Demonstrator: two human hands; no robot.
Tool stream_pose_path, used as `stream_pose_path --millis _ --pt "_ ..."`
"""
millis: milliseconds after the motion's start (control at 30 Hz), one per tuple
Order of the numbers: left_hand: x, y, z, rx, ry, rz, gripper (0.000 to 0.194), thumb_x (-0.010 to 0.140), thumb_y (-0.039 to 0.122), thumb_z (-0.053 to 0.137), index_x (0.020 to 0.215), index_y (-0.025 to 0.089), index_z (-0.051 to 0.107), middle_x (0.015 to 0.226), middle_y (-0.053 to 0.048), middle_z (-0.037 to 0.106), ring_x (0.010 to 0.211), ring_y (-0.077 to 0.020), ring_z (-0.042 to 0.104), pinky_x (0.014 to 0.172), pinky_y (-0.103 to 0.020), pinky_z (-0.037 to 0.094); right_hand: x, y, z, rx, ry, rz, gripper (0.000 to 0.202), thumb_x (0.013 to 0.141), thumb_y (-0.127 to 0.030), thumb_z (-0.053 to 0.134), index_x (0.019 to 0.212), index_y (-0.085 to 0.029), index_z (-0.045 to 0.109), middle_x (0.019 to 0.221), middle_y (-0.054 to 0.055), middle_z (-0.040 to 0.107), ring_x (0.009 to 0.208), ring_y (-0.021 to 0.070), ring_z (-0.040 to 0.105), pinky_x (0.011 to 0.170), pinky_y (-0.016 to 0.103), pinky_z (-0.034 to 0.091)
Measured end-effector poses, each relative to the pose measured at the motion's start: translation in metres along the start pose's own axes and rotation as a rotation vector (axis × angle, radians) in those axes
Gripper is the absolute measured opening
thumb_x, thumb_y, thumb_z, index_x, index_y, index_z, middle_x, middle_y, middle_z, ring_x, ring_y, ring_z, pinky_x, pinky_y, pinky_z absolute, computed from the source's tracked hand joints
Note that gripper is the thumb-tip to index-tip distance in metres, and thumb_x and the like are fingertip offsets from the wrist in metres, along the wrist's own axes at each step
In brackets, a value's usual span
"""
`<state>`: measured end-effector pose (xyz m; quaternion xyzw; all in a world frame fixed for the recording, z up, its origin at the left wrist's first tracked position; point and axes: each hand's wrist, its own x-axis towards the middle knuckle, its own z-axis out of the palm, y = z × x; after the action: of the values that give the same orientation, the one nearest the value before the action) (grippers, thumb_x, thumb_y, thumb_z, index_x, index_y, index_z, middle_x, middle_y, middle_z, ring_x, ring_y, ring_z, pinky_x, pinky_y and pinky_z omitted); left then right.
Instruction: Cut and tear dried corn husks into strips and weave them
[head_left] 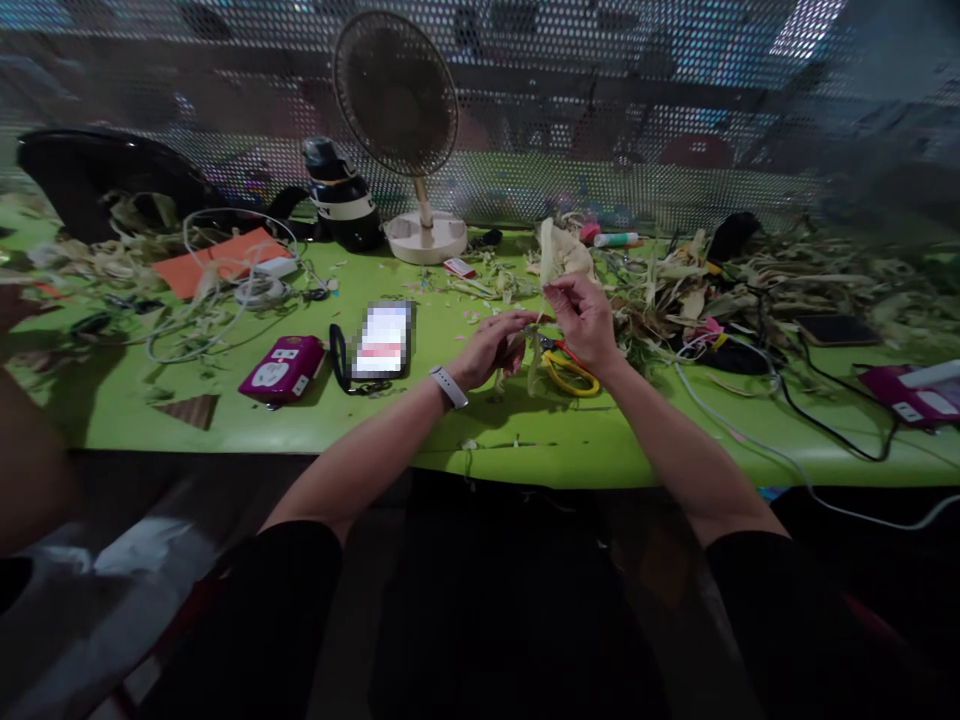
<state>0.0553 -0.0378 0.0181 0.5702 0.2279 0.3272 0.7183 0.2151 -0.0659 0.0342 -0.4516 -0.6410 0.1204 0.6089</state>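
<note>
My left hand (496, 348), with a pale band on its wrist, has its fingers curled round a pale green plant strip. Close beside it on the right, my right hand (583, 318) is closed in a pinch next to a pale dried husk (559, 255); what lies between its fingertips is too small to make out. Scissors with yellow and red handles (574, 378) lie on the green table (540, 450) just below my hands. Husk strands hang down between the two hands.
A fan (426, 235), a dark bottle (343, 205), a phone (384, 340) and a purple power socket (283, 370) stand or lie to the left. A heap of dried husks (697, 290) and cables fill the right. Another person's arm (30, 450) shows at the left edge.
</note>
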Motion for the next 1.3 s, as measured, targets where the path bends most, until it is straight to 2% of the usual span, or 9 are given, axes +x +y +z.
stream_pose_path --millis 100,300,467,600,700,933,1033,1233,1300 --pt "0.0 -0.001 0.001 0.014 0.015 0.019 0.038 0.074 0.041 0.06 0.102 0.016 0.062 0.038 0.008 0.048 0.028 -0.0088 0.04 0.032 -0.021 0.02 -0.001 0.002 0.001 0.002 -0.001 0.001 0.038 0.087 -0.059 0.056 0.081 -0.021 0.057 0.069 -0.002 0.051 0.061 0.0104 0.047 0.059 0.026 0.039" --pt "0.001 -0.001 0.004 -0.029 0.056 0.047 0.029 0.07 0.04 0.067 0.083 0.015 0.061 0.036 0.011 0.04 0.027 -0.0045 0.031 0.033 -0.021 0.018 -0.002 0.004 0.002 -0.013 -0.01 0.014 0.039 0.087 -0.059 0.055 0.081 -0.021 0.056 0.07 -0.002 0.053 0.063 0.0108 0.049 0.061 0.026 0.04" --pt "0.002 -0.002 0.002 -0.011 0.036 0.055 0.024 0.072 0.037 0.065 0.082 0.015 0.061 0.038 0.01 0.04 0.028 -0.0042 0.031 0.034 -0.02 0.016 -0.003 0.006 0.002 -0.031 0.001 0.018 0.038 0.088 -0.058 0.055 0.081 -0.021 0.056 0.073 -0.001 0.054 0.063 0.0109 0.05 0.061 0.026 0.041" --pt "0.003 -0.005 0.0 0.005 0.019 0.089 0.022 0.074 0.037 0.061 0.081 0.016 0.061 0.04 0.008 0.044 0.031 -0.0059 0.036 0.034 -0.02 0.02 -0.004 0.004 0.004 -0.008 0.013 0.021 0.036 0.088 -0.057 0.056 0.081 -0.021 0.057 0.074 -0.001 0.054 0.063 0.011 0.05 0.06 0.026 0.04" --pt "0.001 -0.005 0.001 0.009 0.007 0.087 0.025 0.075 0.04 0.063 0.078 0.016 0.06 0.042 0.006 0.05 0.032 -0.0065 0.04 0.034 -0.02 0.022 -0.004 0.002 0.004 0.003 -0.005 0.03 0.038 0.087 -0.058 0.056 0.082 -0.021 0.058 0.072 -0.001 0.053 0.061 0.0103 0.049 0.057 0.025 0.039" --pt "0.0 -0.005 0.001 0.061 -0.034 0.102 0.039 0.073 0.052 0.072 0.077 0.015 0.064 0.044 0.007 0.048 0.033 -0.0026 0.036 0.035 -0.018 0.021 -0.002 -0.003 0.003 0.037 -0.046 0.036 0.039 0.084 -0.059 0.059 0.081 -0.02 0.061 0.069 -0.002 0.052 0.054 0.0082 0.043 0.053 0.024 0.034" --pt "-0.001 -0.004 -0.001 0.035 -0.092 0.089 0.041 0.069 0.053 0.077 0.075 0.015 0.063 0.046 0.006 0.052 0.035 -0.003 0.042 0.036 -0.016 0.027 -0.004 -0.004 0.004 0.019 -0.056 0.046 0.043 0.083 -0.061 0.059 0.08 -0.019 0.061 0.068 -0.002 0.052 0.054 0.008 0.042 0.052 0.024 0.034" --pt "-0.004 -0.002 0.0 0.092 -0.293 -0.09 0.042 0.067 0.05 0.08 0.073 0.013 0.063 0.059 -0.002 0.069 0.048 -0.0107 0.064 0.045 -0.018 0.045 -0.004 0.009 0.004 -0.045 -0.046 0.031 0.042 0.086 -0.061 0.056 0.081 -0.019 0.061 0.069 -0.002 0.055 0.057 0.0093 0.047 0.055 0.024 0.039" --pt "-0.001 -0.004 -0.001 0.027 -0.275 -0.1 0.042 0.065 0.05 0.081 0.074 0.013 0.063 0.063 -0.004 0.071 0.054 -0.0126 0.067 0.047 -0.019 0.048 0.001 0.011 -0.001 -0.085 -0.003 0.008 0.04 0.089 -0.06 0.051 0.087 -0.02 0.06 0.072 -0.001 0.055 0.062 0.0116 0.051 0.06 0.026 0.043"
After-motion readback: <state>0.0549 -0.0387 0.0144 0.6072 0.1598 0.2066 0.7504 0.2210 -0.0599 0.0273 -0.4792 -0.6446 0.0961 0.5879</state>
